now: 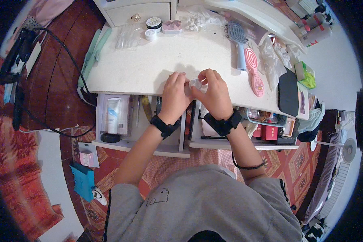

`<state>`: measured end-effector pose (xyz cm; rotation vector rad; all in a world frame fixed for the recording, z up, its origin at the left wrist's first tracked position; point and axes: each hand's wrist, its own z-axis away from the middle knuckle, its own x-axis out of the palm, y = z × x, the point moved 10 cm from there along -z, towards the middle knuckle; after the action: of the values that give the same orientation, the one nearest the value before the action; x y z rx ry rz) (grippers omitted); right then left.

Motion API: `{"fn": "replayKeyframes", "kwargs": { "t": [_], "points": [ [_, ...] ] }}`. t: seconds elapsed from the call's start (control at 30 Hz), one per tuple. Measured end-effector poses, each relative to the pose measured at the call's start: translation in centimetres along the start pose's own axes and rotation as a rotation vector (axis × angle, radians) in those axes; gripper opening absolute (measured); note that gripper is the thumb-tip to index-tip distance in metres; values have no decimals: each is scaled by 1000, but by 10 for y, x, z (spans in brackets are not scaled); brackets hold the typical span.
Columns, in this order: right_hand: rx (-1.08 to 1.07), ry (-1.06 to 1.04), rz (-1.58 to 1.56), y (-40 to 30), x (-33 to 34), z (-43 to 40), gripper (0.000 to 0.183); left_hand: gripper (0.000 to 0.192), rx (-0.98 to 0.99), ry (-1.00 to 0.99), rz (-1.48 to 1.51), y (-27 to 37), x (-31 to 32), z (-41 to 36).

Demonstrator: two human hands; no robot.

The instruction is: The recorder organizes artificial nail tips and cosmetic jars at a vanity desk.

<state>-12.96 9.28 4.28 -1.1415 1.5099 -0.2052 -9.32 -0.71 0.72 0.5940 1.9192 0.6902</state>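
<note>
Close to the front edge of a white dressing table (133,71), my two hands meet around a small whitish round object (195,83), perhaps a little cap or jar. My right hand (214,96) pinches it between thumb and fingers. Against its other side is my left hand (176,95), fingers curled; a pale, partly hidden piece shows between the hands. Fingers cover much of it, so its exact kind is unclear. Below my wrists, a left drawer (139,146) and a right drawer (248,146) are pulled out.
A blue hairbrush (237,39), a pink hairbrush (254,72) and a black pouch (288,93) lie to the right. Jars (154,23), a pink box (172,27) and clear plastic bags (128,37) are at the back. A green hair straightener (93,56) and black cable (65,45) are left.
</note>
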Motion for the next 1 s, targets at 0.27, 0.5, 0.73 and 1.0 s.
{"fn": "replayKeyframes", "kwargs": {
  "t": [0.27, 0.5, 0.73, 1.0],
  "points": [
    [29, -6, 78, 0, -1, 2, 18, 36, 8, -4, 10, -1, 1, 0],
    [-51, -17, 146, -4, -2, -2, 12, 36, 0, -3, -4, 1, -2, -1],
    [-116, -185, 71, 2, 9, -14, 11, 35, 19, 1, 15, 1, -1, 0],
    [-79, -412, -73, 16, 22, -29, 15, 37, -26, 3, 54, 1, -3, -2]
  ]
}}
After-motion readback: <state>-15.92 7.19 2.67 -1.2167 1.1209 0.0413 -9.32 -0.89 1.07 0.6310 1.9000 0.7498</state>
